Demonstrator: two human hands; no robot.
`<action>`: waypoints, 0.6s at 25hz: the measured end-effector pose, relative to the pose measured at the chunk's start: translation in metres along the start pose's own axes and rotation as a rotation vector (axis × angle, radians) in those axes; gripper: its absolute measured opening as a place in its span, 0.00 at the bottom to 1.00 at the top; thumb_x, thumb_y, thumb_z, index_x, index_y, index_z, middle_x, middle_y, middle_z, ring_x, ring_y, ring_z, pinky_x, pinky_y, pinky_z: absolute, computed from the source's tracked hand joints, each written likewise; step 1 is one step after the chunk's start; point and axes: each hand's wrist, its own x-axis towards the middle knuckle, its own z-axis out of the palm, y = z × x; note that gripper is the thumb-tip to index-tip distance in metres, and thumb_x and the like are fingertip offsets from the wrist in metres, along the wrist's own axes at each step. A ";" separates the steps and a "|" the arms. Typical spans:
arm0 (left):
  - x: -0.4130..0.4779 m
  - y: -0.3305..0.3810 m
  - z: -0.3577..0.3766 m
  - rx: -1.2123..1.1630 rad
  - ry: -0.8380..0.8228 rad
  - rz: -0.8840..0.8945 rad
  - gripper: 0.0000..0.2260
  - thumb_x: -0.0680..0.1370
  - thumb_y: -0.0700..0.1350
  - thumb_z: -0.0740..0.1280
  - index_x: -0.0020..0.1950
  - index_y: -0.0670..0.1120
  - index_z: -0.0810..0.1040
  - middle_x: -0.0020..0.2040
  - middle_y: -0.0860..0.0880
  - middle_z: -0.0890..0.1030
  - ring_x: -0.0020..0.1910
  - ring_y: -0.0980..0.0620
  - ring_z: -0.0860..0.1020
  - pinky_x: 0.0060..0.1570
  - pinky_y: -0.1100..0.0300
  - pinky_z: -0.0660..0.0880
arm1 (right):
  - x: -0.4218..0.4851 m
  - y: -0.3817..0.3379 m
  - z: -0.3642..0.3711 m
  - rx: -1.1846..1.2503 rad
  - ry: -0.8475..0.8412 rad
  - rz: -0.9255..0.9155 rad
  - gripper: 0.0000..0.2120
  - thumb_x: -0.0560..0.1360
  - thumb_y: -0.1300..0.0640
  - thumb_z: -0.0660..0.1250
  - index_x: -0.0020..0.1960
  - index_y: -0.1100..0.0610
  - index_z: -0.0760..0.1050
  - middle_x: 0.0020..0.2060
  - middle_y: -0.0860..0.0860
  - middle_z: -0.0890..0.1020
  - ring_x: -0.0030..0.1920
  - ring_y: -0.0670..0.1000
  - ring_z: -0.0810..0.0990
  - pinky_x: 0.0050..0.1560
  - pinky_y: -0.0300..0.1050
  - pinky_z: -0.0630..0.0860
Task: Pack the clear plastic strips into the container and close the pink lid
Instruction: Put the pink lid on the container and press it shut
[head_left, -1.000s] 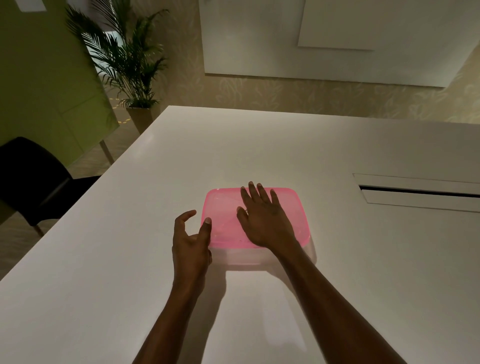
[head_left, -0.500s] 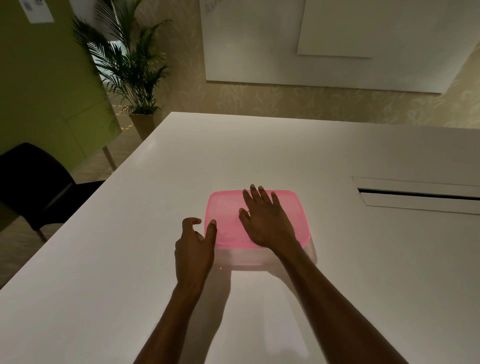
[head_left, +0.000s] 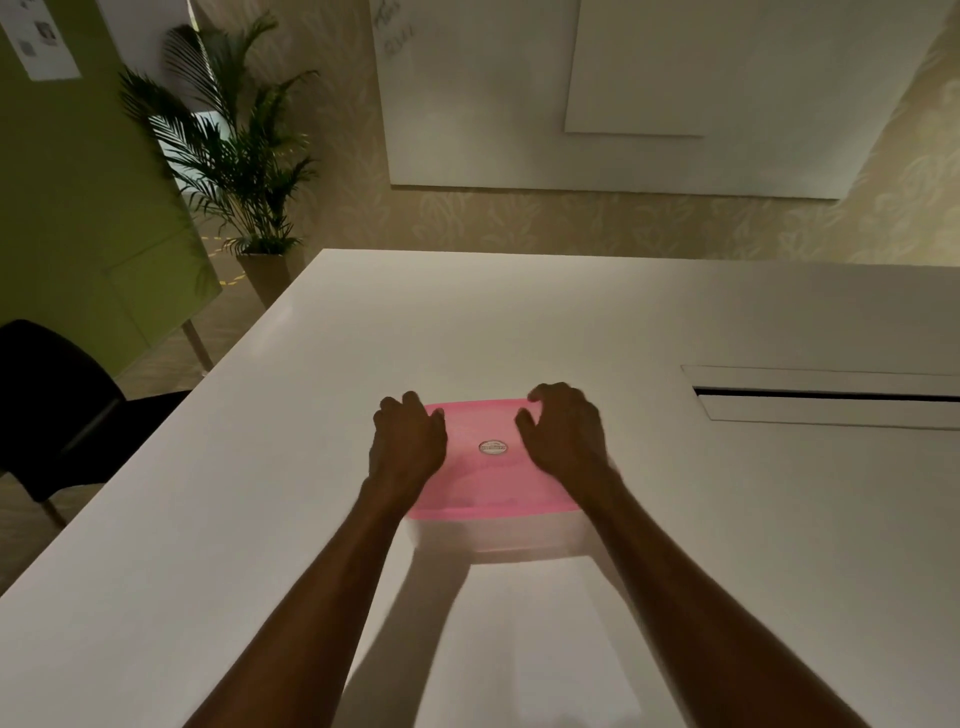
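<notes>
- Pink lid (head_left: 493, 467) sits on the clear container (head_left: 498, 538), which rests on the white table (head_left: 519, 322), directly in front of the person; the table's cable slot (head_left: 826, 394) lies well to the right of the container.
- Change: a second ago the right hand lay flat on the middle of the lid and the left hand hovered off the container's left corner. Now the two have spread to opposite sides.
- Left hand (head_left: 408, 441): on the lid's left edge, fingers curled down over the far-left corner, touching it. Pressing rather than clasping, by the look of it.
- Right hand (head_left: 563, 436): on the lid's right edge, fingers bent, tips on the far-right corner. Slightly blurred; how tightly it bears on the rim cannot be told.
- Oval label (head_left: 493, 447) at lid centre is now uncovered, between the hands.
- Clear plastic strips: none visible on the table; presumably inside, though the cloudy container wall shows nothing certain.
- Judgement: packing done, lid placed; the person is sealing the far corners. Near corners may need a press next.
</notes>
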 end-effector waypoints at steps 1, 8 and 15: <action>0.012 -0.001 -0.001 -0.029 -0.007 -0.039 0.21 0.85 0.52 0.59 0.67 0.35 0.72 0.64 0.33 0.75 0.63 0.34 0.75 0.59 0.45 0.73 | 0.012 0.008 -0.008 -0.019 -0.026 0.072 0.16 0.83 0.50 0.62 0.64 0.58 0.78 0.62 0.57 0.81 0.65 0.59 0.77 0.66 0.52 0.74; 0.064 0.000 0.003 -0.044 -0.124 -0.173 0.16 0.80 0.55 0.61 0.46 0.43 0.76 0.54 0.40 0.82 0.49 0.39 0.79 0.47 0.55 0.71 | 0.074 0.031 -0.009 -0.012 -0.238 0.317 0.25 0.84 0.43 0.54 0.64 0.61 0.77 0.64 0.60 0.81 0.65 0.62 0.79 0.65 0.54 0.74; 0.090 0.000 0.016 -0.128 -0.188 -0.200 0.10 0.73 0.48 0.66 0.36 0.44 0.71 0.38 0.46 0.78 0.37 0.44 0.76 0.36 0.58 0.69 | 0.091 0.056 0.011 0.140 -0.361 0.383 0.34 0.84 0.35 0.50 0.66 0.64 0.75 0.58 0.64 0.81 0.62 0.66 0.80 0.56 0.52 0.74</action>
